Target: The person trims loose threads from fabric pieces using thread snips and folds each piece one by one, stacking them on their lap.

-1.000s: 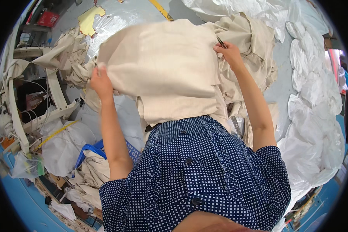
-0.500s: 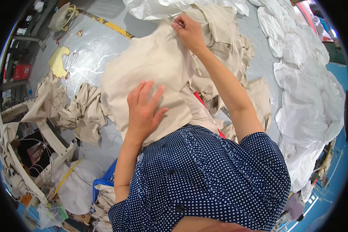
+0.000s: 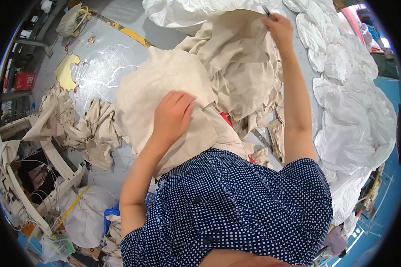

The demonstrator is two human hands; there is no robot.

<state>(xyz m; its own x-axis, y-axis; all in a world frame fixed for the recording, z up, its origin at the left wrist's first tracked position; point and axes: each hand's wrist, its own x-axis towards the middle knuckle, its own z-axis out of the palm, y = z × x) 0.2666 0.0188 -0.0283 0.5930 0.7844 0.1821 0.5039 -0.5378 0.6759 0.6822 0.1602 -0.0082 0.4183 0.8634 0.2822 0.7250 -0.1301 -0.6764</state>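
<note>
Beige fabric piece [image 3: 173, 84]: soft, light, limp. Left hand [image 3: 173, 116] flat, fingers spread, pressing it. Right hand [image 3: 280, 27] pinching far edge; grip edges.

The right hand [image 3: 278, 26] pinches something thin and dark at the top of the beige cloth [image 3: 173, 89] — too small to tell what. The left hand's [image 3: 173, 116] palm is hidden against the cloth. Beneath the pile, a red thing [image 3: 227, 120] barely shows.
</note>
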